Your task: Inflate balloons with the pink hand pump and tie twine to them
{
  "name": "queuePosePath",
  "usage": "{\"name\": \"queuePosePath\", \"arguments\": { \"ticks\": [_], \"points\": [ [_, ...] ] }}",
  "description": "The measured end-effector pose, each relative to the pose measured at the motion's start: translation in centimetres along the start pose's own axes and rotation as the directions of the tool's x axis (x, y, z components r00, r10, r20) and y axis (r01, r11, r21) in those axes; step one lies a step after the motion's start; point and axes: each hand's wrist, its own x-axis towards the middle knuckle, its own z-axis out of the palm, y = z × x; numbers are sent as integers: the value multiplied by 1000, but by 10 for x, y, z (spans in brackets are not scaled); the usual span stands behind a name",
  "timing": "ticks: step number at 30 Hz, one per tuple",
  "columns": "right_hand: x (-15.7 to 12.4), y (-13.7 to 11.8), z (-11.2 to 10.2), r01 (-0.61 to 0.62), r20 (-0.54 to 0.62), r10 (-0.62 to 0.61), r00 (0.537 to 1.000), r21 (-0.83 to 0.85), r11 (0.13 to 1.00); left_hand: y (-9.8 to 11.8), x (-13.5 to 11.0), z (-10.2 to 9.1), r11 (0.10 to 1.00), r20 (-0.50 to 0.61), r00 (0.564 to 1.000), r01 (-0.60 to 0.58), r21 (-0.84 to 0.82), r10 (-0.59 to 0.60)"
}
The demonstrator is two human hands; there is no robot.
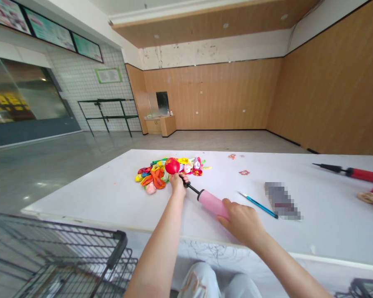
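Note:
A small, partly inflated red balloon (172, 165) sits just beyond my left hand (178, 183). That hand is closed around the black front end of a hand balloon pump, where the balloon's neck is hidden by my fingers. The pump's pink barrel (213, 203) slants down to the right, and a length of black rod (194, 189) shows between barrel and front end. My right hand (240, 219) is wrapped round the barrel's rear end. A pile of colourful uninflated balloons (157, 179) lies behind and left of my left hand.
On the white table (112, 198) lie a blue pen-like tool (259, 205), a pixelated dark flat object (282, 200) and small red pieces (244, 172). A red pump (360, 174) is at the far right. A wire cart (81, 252) stands by the table's front left.

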Motion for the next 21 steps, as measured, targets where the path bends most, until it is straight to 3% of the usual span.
{"name": "queuePosePath", "arguments": {
  "ticks": [6, 11, 16, 21],
  "points": [
    [-13, 12, 2, 10, -33, -11, 999, -15, 1000, 1, 5, 1, 1000, 0, 1000, 26, -6, -26],
    [15, -16, 5, -9, 11, 9, 1000, 18, 1000, -6, -5, 4, 999, 60, 997, 44, 9, -45],
    [47, -48, 14, -4, -81, 8, 997, 48, 999, -7, -10, 3, 999, 61, 998, 34, 25, -36],
    [46, -57, 20, 43, -144, -44, 989, -8, 999, -5, -8, -1, 997, 9, 1000, 11, 71, -11]
  ]
}}
